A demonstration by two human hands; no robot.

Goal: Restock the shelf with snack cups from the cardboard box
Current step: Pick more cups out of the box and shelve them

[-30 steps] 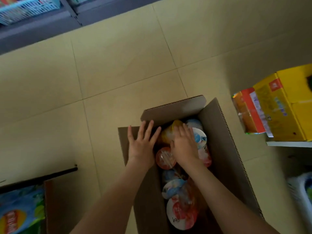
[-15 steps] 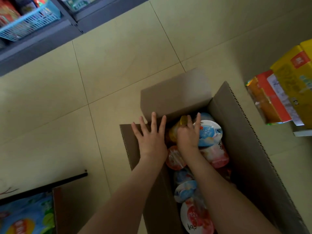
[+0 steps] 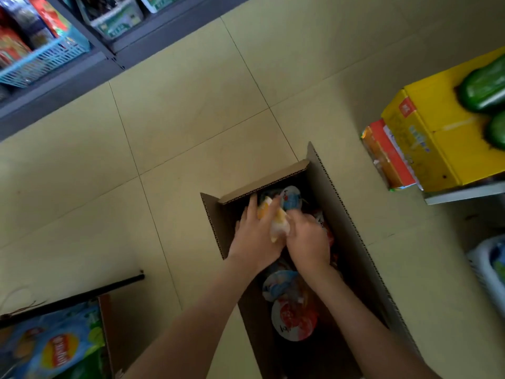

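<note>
A: Near end of the brown cardboard box (image 3: 347,228)?
B: One red-lidded round snack cup (image 3: 295,321), loose.
A: Hands, farther in?
B: The left hand (image 3: 254,236), flat on the flap before, now wraps the yellow plastic snack cup (image 3: 277,224); the right hand (image 3: 308,239) curls against it.

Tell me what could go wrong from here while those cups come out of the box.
1. The left hand and right hand crowd one yellow cup; the picture is blurred, so the grip may be loose and the cup could drop.
2. The flap at the far end of the cardboard box stands close to the cup and could snag it.
3. Lifting might tumble the blue-lid cup packed beside it.
</note>
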